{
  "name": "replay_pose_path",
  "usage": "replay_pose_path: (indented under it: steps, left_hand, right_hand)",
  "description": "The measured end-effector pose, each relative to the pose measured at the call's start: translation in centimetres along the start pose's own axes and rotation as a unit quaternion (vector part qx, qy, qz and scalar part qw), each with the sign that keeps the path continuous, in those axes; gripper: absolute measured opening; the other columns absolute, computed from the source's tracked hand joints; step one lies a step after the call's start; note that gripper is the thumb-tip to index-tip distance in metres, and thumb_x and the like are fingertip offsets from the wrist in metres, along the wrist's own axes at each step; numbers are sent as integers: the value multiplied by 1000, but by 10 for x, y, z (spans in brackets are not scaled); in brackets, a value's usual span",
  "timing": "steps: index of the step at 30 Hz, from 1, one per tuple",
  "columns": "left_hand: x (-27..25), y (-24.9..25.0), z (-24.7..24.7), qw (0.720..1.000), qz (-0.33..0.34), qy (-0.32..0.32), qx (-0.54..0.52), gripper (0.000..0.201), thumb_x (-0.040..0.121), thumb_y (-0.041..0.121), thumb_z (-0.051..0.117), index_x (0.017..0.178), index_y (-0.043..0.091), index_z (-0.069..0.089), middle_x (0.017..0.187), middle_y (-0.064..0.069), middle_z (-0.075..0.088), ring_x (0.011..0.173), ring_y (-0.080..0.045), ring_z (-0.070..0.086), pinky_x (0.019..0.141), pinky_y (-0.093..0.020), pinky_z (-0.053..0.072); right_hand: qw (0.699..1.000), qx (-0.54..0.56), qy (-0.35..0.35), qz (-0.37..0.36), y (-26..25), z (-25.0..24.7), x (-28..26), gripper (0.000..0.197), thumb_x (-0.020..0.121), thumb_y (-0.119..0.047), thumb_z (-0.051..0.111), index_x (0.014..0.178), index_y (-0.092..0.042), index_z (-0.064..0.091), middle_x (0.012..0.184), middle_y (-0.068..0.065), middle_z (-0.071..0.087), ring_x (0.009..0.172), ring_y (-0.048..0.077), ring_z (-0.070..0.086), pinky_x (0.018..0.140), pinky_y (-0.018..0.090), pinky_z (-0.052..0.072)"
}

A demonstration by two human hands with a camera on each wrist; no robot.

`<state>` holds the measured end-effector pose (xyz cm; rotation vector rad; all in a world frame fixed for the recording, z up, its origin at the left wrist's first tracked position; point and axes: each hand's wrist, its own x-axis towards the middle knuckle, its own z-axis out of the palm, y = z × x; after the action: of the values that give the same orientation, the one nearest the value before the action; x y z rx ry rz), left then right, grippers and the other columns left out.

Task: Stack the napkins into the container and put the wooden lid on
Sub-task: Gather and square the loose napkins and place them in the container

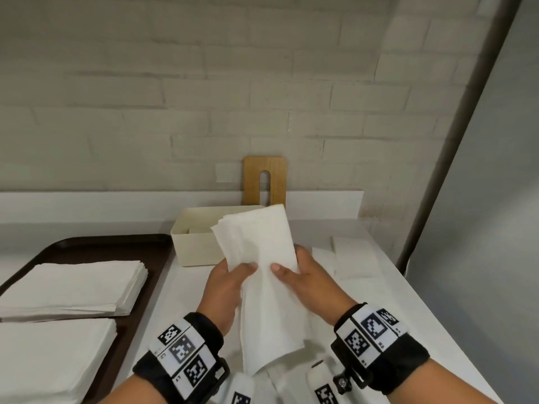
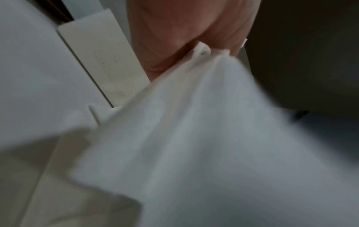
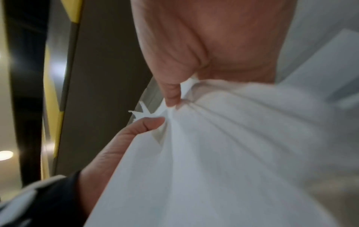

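Both hands hold a bundle of white napkins [image 1: 262, 258] in the air in front of the cream container [image 1: 195, 243]. My left hand [image 1: 230, 275] grips its left edge with the thumb on top. My right hand [image 1: 294, 272] grips the right edge the same way. The bundle fills the left wrist view as white napkins [image 2: 194, 138] and the right wrist view as white napkins [image 3: 233, 153]. The wooden lid [image 1: 265, 179], with a slot cut in it, leans upright against the brick wall behind the container. What lies inside the container is mostly hidden.
A dark brown tray [image 1: 116, 243] at the left carries two stacks of white napkins [image 1: 73, 287]. More folded napkins [image 1: 353, 258] lie on the white counter to the right. A grey partition [image 1: 481, 199] bounds the right side; the counter's right edge runs close by.
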<state>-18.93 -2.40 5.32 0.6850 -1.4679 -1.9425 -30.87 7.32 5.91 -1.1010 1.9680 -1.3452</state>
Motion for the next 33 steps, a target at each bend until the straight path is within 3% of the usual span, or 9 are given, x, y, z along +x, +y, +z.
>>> replay_pose_path:
  steps: [4,7,10,14,17,20,22,26,33]
  left_hand:
    - [-9,-1,-3,997,-34,-44,-59,24,95,22,41,100,16,64,84,-4,76,79,-20,72,76,-37,51]
    - [-14,3,-12,996,-37,-33,-71,26,94,26,41,105,17,61,86,-6,75,87,-25,66,78,-38,50]
    - [-12,9,-29,1000,5,12,-27,25,93,14,46,114,14,59,102,-7,70,97,-28,64,81,-37,50]
    - [-12,16,-46,994,85,27,66,27,90,3,52,109,19,61,105,-3,70,101,-23,66,74,-28,53]
    - [-14,16,-60,989,136,12,52,42,78,17,70,118,13,59,107,-5,71,100,-20,68,70,-21,56]
    - [-14,9,-77,985,161,-12,59,81,53,45,84,122,13,56,114,-6,70,105,-18,67,76,-21,55]
    - [-14,2,-84,985,160,-2,57,92,43,54,86,122,18,55,114,-5,69,106,-17,66,77,-22,55]
    - [-11,0,-90,983,175,14,55,88,32,62,85,109,28,61,106,3,72,99,-12,68,72,-21,56]
    - [-3,24,-85,974,221,-8,55,96,25,63,85,104,14,59,89,6,75,84,-7,71,64,-15,54]
  right_hand:
    - [997,64,-29,-8,2,23,-9,49,89,-43,56,132,-25,41,127,-9,58,115,11,57,102,38,46]
    - [997,74,2,-7,2,29,-6,43,85,-31,64,124,-22,49,120,-5,64,110,16,62,99,43,49]
    - [994,101,43,-8,-1,29,-2,30,86,-26,59,116,-20,57,114,-2,67,105,19,64,97,46,49]
    - [988,148,39,-35,-12,43,1,24,94,-20,51,116,-27,53,117,-2,65,109,16,61,99,40,48]
    - [983,182,-5,-35,-15,59,5,27,94,-13,51,108,-36,51,117,-2,63,110,15,60,98,36,48]
    - [982,183,-29,-20,-8,77,7,37,82,-13,65,109,-32,48,116,0,63,108,17,61,96,38,50]
    - [985,172,-30,-7,-1,87,6,51,74,-8,74,115,-25,47,114,-1,64,105,16,63,94,36,52]
    - [985,170,-35,-5,-3,94,11,54,66,-4,80,113,-18,59,109,1,69,103,18,66,92,39,54]
    - [976,200,-47,-66,-24,83,24,62,56,2,83,108,-12,52,110,8,63,106,21,61,86,41,57]
